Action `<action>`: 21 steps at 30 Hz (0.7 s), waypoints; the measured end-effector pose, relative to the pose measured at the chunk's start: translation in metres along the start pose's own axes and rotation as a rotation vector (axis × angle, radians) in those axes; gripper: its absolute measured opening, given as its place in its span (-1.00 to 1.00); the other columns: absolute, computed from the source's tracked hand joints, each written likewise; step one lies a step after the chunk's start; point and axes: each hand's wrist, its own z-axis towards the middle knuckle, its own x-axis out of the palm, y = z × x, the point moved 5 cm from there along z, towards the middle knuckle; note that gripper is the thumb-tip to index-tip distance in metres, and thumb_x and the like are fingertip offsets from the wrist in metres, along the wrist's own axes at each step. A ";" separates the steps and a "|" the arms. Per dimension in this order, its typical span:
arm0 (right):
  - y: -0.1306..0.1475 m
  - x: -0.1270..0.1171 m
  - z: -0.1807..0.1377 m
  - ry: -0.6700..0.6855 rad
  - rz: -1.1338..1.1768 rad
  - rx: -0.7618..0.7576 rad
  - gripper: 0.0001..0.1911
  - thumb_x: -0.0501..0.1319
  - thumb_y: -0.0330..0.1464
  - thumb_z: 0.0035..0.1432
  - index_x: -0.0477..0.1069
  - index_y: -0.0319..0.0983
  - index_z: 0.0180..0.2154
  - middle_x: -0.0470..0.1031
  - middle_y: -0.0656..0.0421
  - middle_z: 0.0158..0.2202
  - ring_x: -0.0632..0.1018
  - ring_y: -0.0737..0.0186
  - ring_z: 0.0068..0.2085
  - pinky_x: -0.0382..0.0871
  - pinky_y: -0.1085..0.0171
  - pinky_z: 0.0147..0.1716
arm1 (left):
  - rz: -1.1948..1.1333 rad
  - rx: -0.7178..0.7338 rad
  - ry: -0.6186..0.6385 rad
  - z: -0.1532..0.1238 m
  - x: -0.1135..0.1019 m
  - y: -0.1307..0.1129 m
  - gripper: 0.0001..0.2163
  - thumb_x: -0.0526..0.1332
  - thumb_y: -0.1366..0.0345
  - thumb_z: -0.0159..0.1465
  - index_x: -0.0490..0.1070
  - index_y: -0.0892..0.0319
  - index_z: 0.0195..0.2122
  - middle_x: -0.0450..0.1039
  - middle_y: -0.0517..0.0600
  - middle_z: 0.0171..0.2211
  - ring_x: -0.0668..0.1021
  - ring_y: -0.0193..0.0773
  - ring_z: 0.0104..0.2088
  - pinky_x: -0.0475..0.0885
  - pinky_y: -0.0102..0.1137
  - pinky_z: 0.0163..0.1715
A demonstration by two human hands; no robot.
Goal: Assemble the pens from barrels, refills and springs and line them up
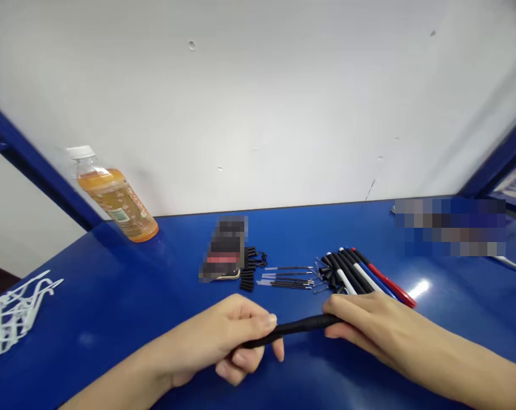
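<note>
A slim black pen (pixel 303 325) lies nearly level between my two hands, low in the middle of the view. My left hand (pixel 236 336) is closed around its left end, thumb on top. At the other end, my right hand (pixel 373 322) pinches it between thumb and fingers, hiding the tip. Just beyond the hands, several pen refills (pixel 286 283) lie side by side. Short black pen parts (pixel 247 277) are lined up left of them, with small black clip-like pieces (pixel 261 260) alongside. Thin springs (pixel 320 285) rest right of the refills, near black, white, blue and red pen barrels (pixel 360 270).
A bottle of orange drink (pixel 117 199) stands at the back left of the blue table (pixel 155 296). A blurred phone-like object (pixel 224 250) lies behind the parts. White plastic strips (pixel 14 316) are heaped at the left edge. Pixelated items (pixel 450 228) and a white cable (pixel 514 265) are at right.
</note>
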 end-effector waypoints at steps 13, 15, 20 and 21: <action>-0.012 -0.006 0.006 0.012 0.494 0.225 -0.62 -0.09 -0.23 0.26 0.27 -0.24 -0.51 0.29 0.27 -0.58 0.32 0.40 -0.53 0.19 0.43 -0.54 | 1.159 0.818 -0.645 -0.011 -0.002 -0.017 -0.91 0.04 0.34 0.25 0.27 0.14 -0.23 0.39 -0.07 -0.44 0.43 -0.35 -0.48 0.29 -0.51 -0.48; -0.013 -0.004 0.005 0.014 0.534 0.225 -0.63 -0.08 -0.23 0.25 0.30 -0.24 -0.50 0.30 0.26 -0.57 0.32 0.40 -0.54 0.19 0.43 -0.56 | 1.255 0.924 -0.710 -0.017 0.000 -0.021 -0.91 0.04 0.36 0.25 0.31 0.16 -0.27 0.39 -0.04 -0.41 0.44 -0.33 -0.45 0.28 -0.50 -0.46; -0.011 -0.006 0.000 -0.125 0.324 0.098 -0.88 0.03 -0.36 0.18 0.34 -0.18 -0.30 0.46 0.20 -0.37 0.44 0.30 -0.39 0.28 0.37 -0.42 | 0.633 0.339 -0.413 0.002 -0.012 -0.011 -0.62 -0.12 0.16 0.30 0.30 0.23 -0.54 0.15 -0.15 -0.67 0.23 -0.45 -0.65 0.12 -0.55 -0.63; -0.009 -0.006 0.000 -0.138 0.280 0.059 -0.87 0.03 -0.38 0.19 0.34 -0.16 -0.27 0.46 0.19 -0.35 0.45 0.29 -0.37 0.28 0.35 -0.39 | 0.464 0.192 -0.328 0.006 -0.011 -0.005 -0.57 -0.16 0.10 0.29 0.29 0.23 -0.54 0.03 -0.18 -0.71 0.13 -0.46 -0.69 0.05 -0.55 -0.68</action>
